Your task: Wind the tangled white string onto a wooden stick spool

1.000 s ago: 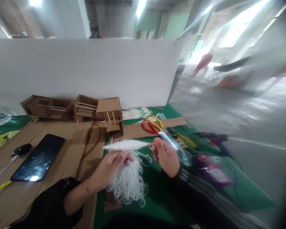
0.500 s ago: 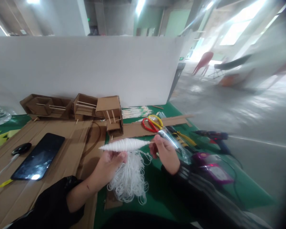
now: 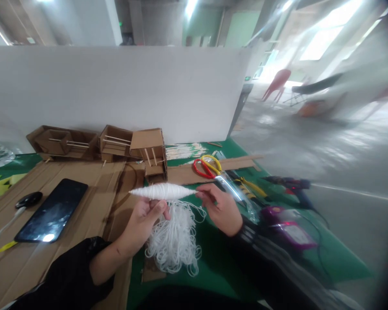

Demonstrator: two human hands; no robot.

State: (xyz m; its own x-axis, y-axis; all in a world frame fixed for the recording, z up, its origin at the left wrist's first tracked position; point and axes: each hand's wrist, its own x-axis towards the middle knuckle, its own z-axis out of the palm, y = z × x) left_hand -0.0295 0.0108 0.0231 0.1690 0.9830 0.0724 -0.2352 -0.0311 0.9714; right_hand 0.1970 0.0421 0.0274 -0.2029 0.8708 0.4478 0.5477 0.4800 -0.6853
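Yarn bundle, already thickly wound, is held above the green table by its right tip, pinched in the right hand; the left hand is curled beneath, its grip unclear. Below, a large yarn heap is left unwound.

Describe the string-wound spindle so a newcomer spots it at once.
Start at the green table in front of the white partition. Just above the left hand in the picture, with the right hand at one end, is the white spindle. Unlike the heap of loose string below it, it is compactly wound, fat in the middle and tapering towards both ends.
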